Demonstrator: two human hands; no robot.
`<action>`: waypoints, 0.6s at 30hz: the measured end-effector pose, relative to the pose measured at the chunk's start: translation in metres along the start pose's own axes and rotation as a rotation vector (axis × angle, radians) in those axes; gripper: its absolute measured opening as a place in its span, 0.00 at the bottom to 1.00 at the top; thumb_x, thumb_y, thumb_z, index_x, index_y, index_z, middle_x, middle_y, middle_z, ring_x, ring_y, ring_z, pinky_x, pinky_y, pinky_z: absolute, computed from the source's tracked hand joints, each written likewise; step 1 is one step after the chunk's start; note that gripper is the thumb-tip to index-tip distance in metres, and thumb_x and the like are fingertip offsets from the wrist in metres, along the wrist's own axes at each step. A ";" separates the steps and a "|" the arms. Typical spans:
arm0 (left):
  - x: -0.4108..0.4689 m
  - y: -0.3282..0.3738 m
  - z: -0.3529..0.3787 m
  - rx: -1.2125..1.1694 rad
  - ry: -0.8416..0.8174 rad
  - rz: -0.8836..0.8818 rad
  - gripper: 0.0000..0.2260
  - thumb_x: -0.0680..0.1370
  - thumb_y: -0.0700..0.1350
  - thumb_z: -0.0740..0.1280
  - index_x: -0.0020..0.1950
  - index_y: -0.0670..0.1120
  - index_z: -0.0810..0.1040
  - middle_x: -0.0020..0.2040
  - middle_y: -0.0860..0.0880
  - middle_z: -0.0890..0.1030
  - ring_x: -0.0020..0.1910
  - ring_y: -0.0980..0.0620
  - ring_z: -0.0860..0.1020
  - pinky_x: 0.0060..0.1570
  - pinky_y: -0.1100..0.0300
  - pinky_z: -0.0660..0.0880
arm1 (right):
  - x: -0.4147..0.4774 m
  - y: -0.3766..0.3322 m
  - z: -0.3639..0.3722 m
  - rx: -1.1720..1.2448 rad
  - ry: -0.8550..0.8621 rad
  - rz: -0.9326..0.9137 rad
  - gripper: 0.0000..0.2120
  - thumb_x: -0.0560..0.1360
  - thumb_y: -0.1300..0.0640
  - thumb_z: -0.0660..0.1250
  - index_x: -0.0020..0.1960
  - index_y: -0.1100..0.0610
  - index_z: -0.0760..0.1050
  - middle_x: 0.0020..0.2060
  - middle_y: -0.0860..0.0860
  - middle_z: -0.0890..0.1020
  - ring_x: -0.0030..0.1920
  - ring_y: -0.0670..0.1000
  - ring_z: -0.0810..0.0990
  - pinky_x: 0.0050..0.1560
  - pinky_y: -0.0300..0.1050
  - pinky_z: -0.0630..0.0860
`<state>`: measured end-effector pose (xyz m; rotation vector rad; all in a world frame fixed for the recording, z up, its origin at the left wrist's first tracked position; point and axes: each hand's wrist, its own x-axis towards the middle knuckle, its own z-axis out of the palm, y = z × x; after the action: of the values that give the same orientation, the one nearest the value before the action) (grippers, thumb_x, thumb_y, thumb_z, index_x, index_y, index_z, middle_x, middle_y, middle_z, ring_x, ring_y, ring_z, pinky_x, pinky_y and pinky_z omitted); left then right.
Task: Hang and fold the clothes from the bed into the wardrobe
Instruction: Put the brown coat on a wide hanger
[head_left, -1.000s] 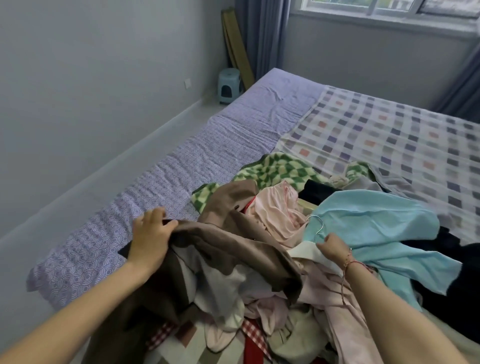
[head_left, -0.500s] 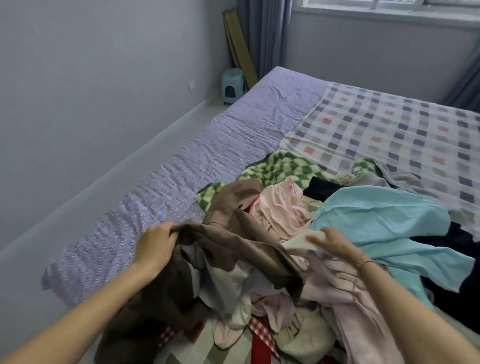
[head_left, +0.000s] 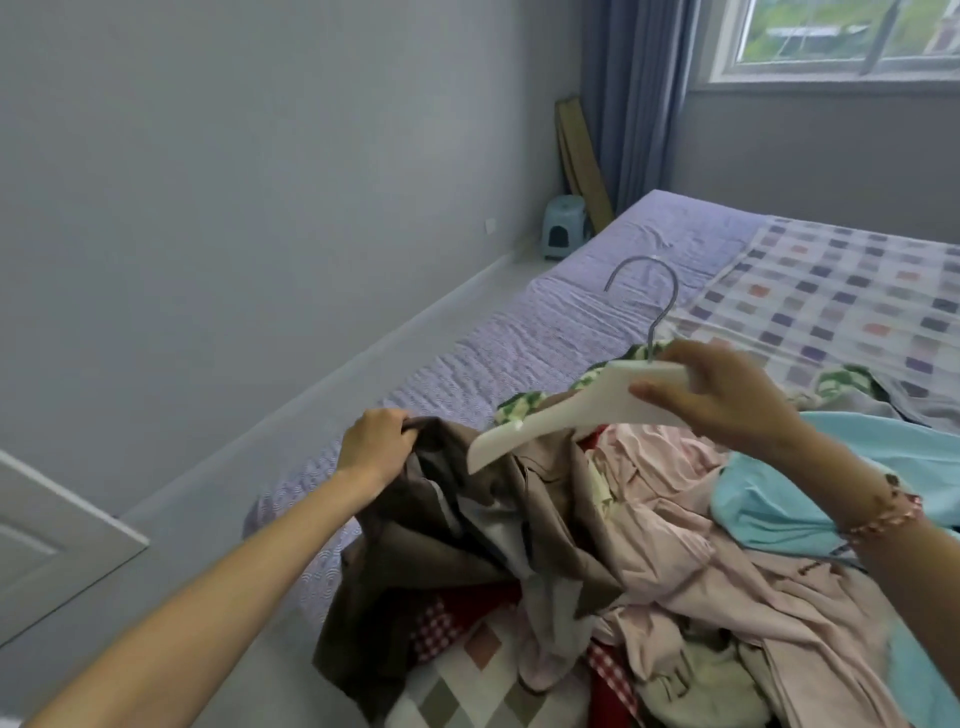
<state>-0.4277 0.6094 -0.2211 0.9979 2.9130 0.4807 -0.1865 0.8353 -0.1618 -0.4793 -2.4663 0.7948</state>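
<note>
The right hand is gripping a white hanger above the clothes pile lying on the bed. The left hand is clutching a brown garment, its fingers curling round the fabric's edge.

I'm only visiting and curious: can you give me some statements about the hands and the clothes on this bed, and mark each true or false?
1. The right hand holds a white hanger. True.
2. The left hand lies flat on the sheet. False: it grips a brown garment.
3. A shirt hangs on the hanger. False: it is bare, held above the pile.
4. A light blue garment lies at the right of the pile. True.
5. A small stool stands on the bed. False: it stands on the floor by the wall.
</note>
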 end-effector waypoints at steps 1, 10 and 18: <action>-0.005 -0.002 -0.006 -0.015 0.004 -0.019 0.12 0.79 0.45 0.61 0.38 0.41 0.76 0.41 0.41 0.80 0.37 0.44 0.74 0.36 0.58 0.66 | 0.001 -0.012 -0.001 0.041 0.006 -0.024 0.17 0.70 0.39 0.68 0.42 0.52 0.74 0.32 0.43 0.75 0.32 0.41 0.77 0.31 0.34 0.72; -0.066 0.021 -0.062 -0.156 0.092 0.072 0.11 0.76 0.41 0.63 0.34 0.41 0.72 0.37 0.42 0.80 0.36 0.46 0.73 0.35 0.58 0.64 | -0.009 -0.070 0.105 0.047 -0.109 -0.082 0.25 0.69 0.33 0.63 0.49 0.54 0.73 0.35 0.49 0.79 0.38 0.54 0.79 0.39 0.47 0.72; -0.098 0.027 -0.086 0.091 0.047 0.234 0.20 0.76 0.58 0.61 0.63 0.48 0.72 0.57 0.48 0.74 0.58 0.49 0.71 0.57 0.57 0.67 | -0.023 -0.106 0.162 0.606 0.099 0.110 0.10 0.67 0.53 0.74 0.44 0.54 0.77 0.35 0.44 0.80 0.36 0.36 0.77 0.40 0.33 0.71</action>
<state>-0.3443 0.5460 -0.1390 1.3679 2.8954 0.3849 -0.2763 0.6723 -0.2183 -0.4103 -1.9811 1.4540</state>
